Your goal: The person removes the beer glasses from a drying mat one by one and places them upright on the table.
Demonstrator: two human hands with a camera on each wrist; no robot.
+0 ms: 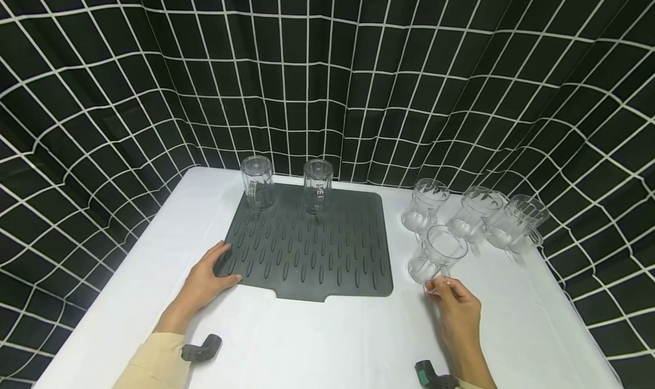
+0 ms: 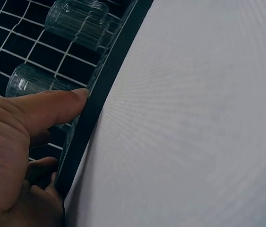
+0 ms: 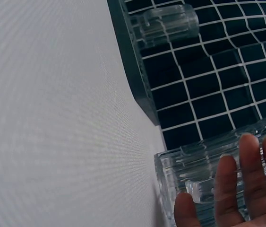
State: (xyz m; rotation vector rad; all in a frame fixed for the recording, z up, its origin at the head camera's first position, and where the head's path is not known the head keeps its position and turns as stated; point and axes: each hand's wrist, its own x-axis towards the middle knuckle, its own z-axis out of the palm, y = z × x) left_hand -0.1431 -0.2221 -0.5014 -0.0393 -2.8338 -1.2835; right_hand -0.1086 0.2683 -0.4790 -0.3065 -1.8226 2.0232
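Observation:
My right hand (image 1: 455, 309) holds a clear glass mug (image 1: 444, 258) by its handle, thumb and fingertips together there in the head view. The mug has its mouth up. In the right wrist view my fingers (image 3: 227, 189) overlap this mug's ribbed wall (image 3: 175, 165). My left hand (image 1: 204, 278) spans the front left corner of a dark grey drying mat (image 1: 307, 275), thumb at its front edge and fingers along its left side. The left wrist view shows the thumb (image 2: 52, 106) extended against the mat's rim (image 2: 109, 80).
Two glass mugs, a left one (image 1: 257, 181) and a right one (image 1: 318, 185), stand upside down at the mat's back edge. Three more, mouths up, stand back right: one mug (image 1: 426, 204), another (image 1: 475, 210) and a third (image 1: 517, 221). A black gridded curtain (image 1: 307, 82) surrounds the white table (image 1: 307, 343).

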